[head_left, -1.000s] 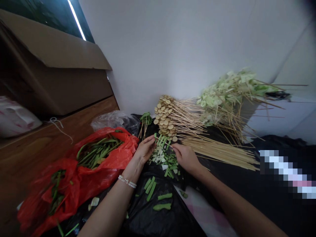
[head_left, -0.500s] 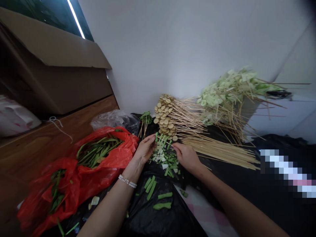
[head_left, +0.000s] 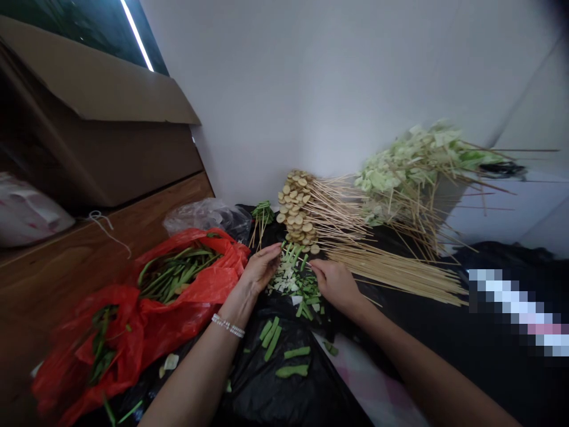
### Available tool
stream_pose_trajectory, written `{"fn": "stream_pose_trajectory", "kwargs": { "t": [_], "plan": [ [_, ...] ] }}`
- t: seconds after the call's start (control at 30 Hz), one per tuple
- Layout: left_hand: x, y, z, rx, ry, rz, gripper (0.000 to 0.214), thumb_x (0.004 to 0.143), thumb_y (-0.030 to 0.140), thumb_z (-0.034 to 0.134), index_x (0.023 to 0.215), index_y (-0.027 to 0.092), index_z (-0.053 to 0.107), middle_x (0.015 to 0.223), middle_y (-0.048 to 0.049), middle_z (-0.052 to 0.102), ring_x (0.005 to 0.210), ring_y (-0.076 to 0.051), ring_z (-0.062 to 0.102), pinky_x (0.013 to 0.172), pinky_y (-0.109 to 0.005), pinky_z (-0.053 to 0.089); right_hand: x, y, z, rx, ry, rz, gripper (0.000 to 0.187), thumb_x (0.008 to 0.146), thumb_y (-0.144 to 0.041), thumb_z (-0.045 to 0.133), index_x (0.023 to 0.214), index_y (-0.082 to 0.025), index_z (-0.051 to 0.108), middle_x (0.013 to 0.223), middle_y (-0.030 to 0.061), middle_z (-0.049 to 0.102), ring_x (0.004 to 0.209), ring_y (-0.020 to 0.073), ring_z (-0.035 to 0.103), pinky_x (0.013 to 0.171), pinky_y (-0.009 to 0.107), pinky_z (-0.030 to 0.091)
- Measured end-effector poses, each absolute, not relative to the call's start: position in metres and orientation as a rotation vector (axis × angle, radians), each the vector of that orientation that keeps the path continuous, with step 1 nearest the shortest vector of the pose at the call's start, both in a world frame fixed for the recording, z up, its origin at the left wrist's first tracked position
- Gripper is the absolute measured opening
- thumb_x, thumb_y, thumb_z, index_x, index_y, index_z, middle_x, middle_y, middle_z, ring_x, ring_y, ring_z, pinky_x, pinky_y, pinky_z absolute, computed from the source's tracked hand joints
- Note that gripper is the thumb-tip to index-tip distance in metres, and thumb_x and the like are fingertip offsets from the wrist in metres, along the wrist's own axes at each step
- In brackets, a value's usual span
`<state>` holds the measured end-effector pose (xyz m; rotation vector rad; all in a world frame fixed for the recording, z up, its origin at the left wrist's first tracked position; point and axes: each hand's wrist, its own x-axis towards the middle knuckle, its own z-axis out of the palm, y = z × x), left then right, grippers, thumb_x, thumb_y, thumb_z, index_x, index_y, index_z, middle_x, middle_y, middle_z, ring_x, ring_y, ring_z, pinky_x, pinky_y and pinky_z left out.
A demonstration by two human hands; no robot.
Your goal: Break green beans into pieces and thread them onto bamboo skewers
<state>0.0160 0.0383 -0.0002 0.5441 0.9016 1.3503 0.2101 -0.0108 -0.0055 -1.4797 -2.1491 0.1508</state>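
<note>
My left hand [head_left: 261, 268] rests at the left edge of a heap of cut green vegetable pieces [head_left: 297, 280], its fingers together and reaching into the heap. My right hand [head_left: 334, 282] is on the heap's right side, fingers curled in a pinch on what looks like a thin bamboo skewer; the grip is small and hard to make out. A bracelet [head_left: 227, 326] sits on my left wrist. Behind the heap lie skewers threaded with round tan slices [head_left: 297, 212] and a long bundle of bare bamboo skewers [head_left: 391, 267].
A red plastic bag [head_left: 178, 290] of long green stalks lies at the left on the wooden surface [head_left: 66, 267]. Skewers of pale green leaves [head_left: 409, 166] are stacked at the back right. A cardboard box [head_left: 102, 130] stands at the back left. Loose green pieces [head_left: 284, 356] lie on black plastic sheeting [head_left: 275, 391].
Both hands have stayed at the heap with only slight finger movement; the green piece at my left fingertips has dropped lower. Nothing else has moved.
</note>
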Motion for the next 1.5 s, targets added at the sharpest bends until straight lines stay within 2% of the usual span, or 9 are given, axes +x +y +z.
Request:
{"fn": "stream_pose_trajectory", "kwargs": {
  "t": [0.1, 0.27, 0.47, 0.63, 0.87, 1.0, 1.1, 1.23, 1.5],
  "plan": [
    [0.017, 0.037, 0.0, 0.568, 0.927, 1.38, 0.017, 0.066, -0.005, 0.07, 0.074, 0.009, 0.071, 0.069, -0.0017, 0.069, 0.06, -0.005, 0.06, 0.057, -0.013, 0.047, 0.21, -0.012, -0.006, -1.492, -2.142, 0.15, 0.027, 0.093, -0.024, 0.04, 0.097, -0.024, 0.066, 0.091, 0.0022, 0.072, 0.081, 0.0157, 0.064, 0.067, 0.022, 0.037],
    [0.015, 0.037, 0.0, 0.5, 0.883, 1.298, 0.019, 0.075, -0.002, 0.064, 0.086, 0.012, 0.071, 0.075, -0.0017, 0.069, 0.06, -0.005, 0.06, 0.055, -0.014, 0.047, 0.211, -0.009, -0.01, -1.395, -2.131, 0.177, 0.026, 0.092, -0.022, 0.041, 0.101, -0.023, 0.066, 0.095, 0.0029, 0.072, 0.086, 0.0158, 0.065, 0.074, 0.022, 0.04],
    [0.015, 0.038, -0.002, 0.438, 0.84, 1.222, 0.011, 0.081, 0.004, 0.061, 0.077, 0.011, 0.069, 0.071, -0.0017, 0.067, 0.059, -0.006, 0.059, 0.053, -0.014, 0.048, 0.211, -0.007, -0.014, -1.346, -2.106, 0.186, 0.027, 0.092, -0.022, 0.041, 0.101, -0.022, 0.066, 0.096, 0.0038, 0.072, 0.088, 0.0164, 0.065, 0.077, 0.023, 0.042],
    [0.016, 0.037, -0.003, 0.495, 0.835, 1.211, 0.012, 0.079, 0.002, 0.061, 0.077, 0.01, 0.069, 0.068, -0.0013, 0.066, 0.058, -0.005, 0.058, 0.053, -0.013, 0.047, 0.211, -0.008, -0.014, -1.349, -2.078, 0.156, 0.027, 0.09, -0.021, 0.042, 0.1, -0.022, 0.067, 0.095, 0.0041, 0.072, 0.085, 0.017, 0.065, 0.075, 0.024, 0.041],
    [0.015, 0.036, -0.003, 0.552, 0.863, 1.179, 0.008, 0.074, 0.003, 0.067, 0.076, 0.01, 0.07, 0.074, -0.0022, 0.068, 0.059, -0.006, 0.059, 0.053, -0.014, 0.047, 0.213, -0.007, -0.009, -1.346, -2.081, 0.338, 0.027, 0.09, -0.022, 0.042, 0.094, -0.022, 0.068, 0.079, 0.0022, 0.071, 0.068, 0.0149, 0.063, 0.065, 0.022, 0.039],
    [0.019, 0.033, -0.002, 0.559, 0.882, 1.199, 0.008, 0.074, 0.003, 0.068, 0.075, 0.011, 0.069, 0.071, -0.0012, 0.068, 0.057, -0.005, 0.058, 0.053, -0.014, 0.047, 0.213, -0.006, -0.008, -1.327, -2.056, 0.337, 0.027, 0.09, -0.022, 0.042, 0.095, -0.021, 0.069, 0.085, 0.0032, 0.072, 0.074, 0.0156, 0.063, 0.068, 0.022, 0.039],
    [0.021, 0.032, 0.0, 0.526, 0.896, 1.193, 0.003, 0.08, 0.014, 0.066, 0.077, 0.013, 0.067, 0.067, -0.0005, 0.065, 0.057, -0.007, 0.059, 0.053, -0.016, 0.048, 0.213, -0.005, -0.008, -1.347, -2.02, 0.303, 0.027, 0.09, -0.022, 0.042, 0.095, -0.021, 0.068, 0.083, 0.0029, 0.072, 0.072, 0.0158, 0.063, 0.067, 0.023, 0.039],
    [0.021, 0.03, 0.004, 0.496, 0.944, 1.046, 0.019, 0.084, 0.03, 0.063, 0.079, 0.012, 0.066, 0.072, -0.0042, 0.066, 0.058, -0.009, 0.06, 0.05, -0.017, 0.048, 0.214, -0.003, -0.008, -1.381, -1.954, 0.26, 0.028, 0.091, -0.024, 0.041, 0.096, -0.022, 0.069, 0.085, 0.004, 0.072, 0.079, 0.0169, 0.064, 0.071, 0.023, 0.041],
    [0.025, 0.026, 0.002, 0.689, 0.899, 1.071, 0.005, 0.075, 0.015, 0.067, 0.076, 0.011, 0.064, 0.067, -0.0019, 0.063, 0.053, -0.006, 0.054, 0.053, -0.016, 0.044, 0.216, -0.004, -0.01, -1.398, -2.01, 0.118, 0.029, 0.092, -0.023, 0.04, 0.102, -0.021, 0.067, 0.096, 0.006, 0.072, 0.085, 0.0182, 0.064, 0.078, 0.026, 0.042]
  ]
}}
